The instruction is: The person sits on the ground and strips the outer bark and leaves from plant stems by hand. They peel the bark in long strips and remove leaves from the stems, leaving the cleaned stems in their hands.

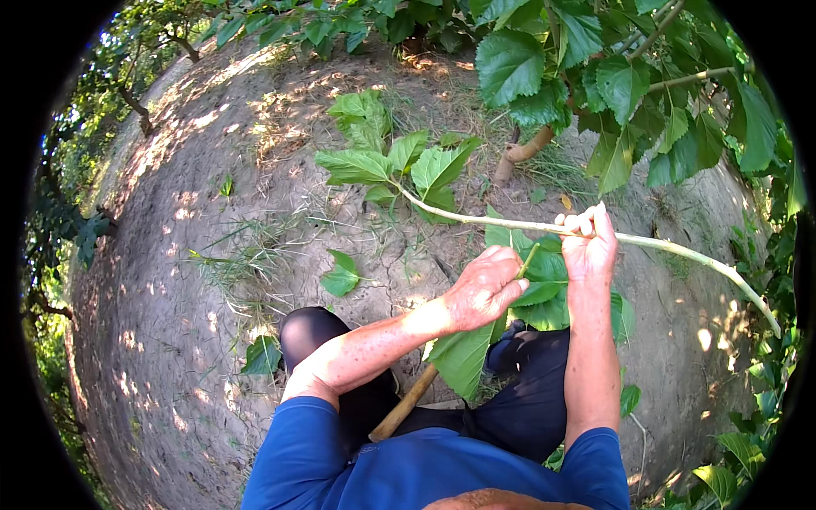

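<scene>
A long, thin, pale branch (676, 247) crosses in front of me, bowed, with its tip drooping at the right. My right hand (590, 245) grips it near the middle. Several green leaves (408, 159) remain at its left end; the stretch right of my hand is bare. In my left hand (488, 287) is a plucked leaf (468, 360), its stalk (528, 260) sticking up past the thumb and its blade hanging below the fist. More broad leaves (542, 280) lie behind and between my hands, partly hidden by them.
A wooden handle (405, 405) slants between my legs, its far end hidden under the leaf. Loose leaves lie on the cracked soil, one leaf (341, 274) at centre left and another (261, 356) beside my knee. A leafy tree (529, 150) overhangs the upper right; dry grass tufts (255, 255) grow left.
</scene>
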Demonstrator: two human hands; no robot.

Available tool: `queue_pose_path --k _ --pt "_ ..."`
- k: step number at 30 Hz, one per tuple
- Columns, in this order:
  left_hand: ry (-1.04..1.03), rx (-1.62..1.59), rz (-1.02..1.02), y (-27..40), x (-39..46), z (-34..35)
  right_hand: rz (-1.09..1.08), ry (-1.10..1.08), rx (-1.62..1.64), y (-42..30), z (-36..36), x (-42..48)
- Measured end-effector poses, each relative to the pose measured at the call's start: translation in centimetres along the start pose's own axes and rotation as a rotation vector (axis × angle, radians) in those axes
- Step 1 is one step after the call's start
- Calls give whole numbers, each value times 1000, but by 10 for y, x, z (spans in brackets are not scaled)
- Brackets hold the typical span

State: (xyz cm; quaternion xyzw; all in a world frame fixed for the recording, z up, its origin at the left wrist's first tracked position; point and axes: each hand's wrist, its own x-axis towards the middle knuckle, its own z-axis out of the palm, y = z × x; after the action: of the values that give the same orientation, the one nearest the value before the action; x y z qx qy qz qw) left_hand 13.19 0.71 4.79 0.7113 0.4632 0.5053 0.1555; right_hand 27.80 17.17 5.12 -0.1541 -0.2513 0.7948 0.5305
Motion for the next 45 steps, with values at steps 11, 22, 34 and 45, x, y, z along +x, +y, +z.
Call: queue_pose_path --k 11,22,34,45 --pt "46 111 268 59 11 -12 11 33 -147 24 4 4" --pt "-142 542 -279 -85 -62 16 12 108 -43 13 -4 3" --pt "-176 651 -218 -112 -16 96 0 109 -58 10 -1 0" --pt "-398 597 -399 -90 25 146 6 85 -41 15 -3 2"
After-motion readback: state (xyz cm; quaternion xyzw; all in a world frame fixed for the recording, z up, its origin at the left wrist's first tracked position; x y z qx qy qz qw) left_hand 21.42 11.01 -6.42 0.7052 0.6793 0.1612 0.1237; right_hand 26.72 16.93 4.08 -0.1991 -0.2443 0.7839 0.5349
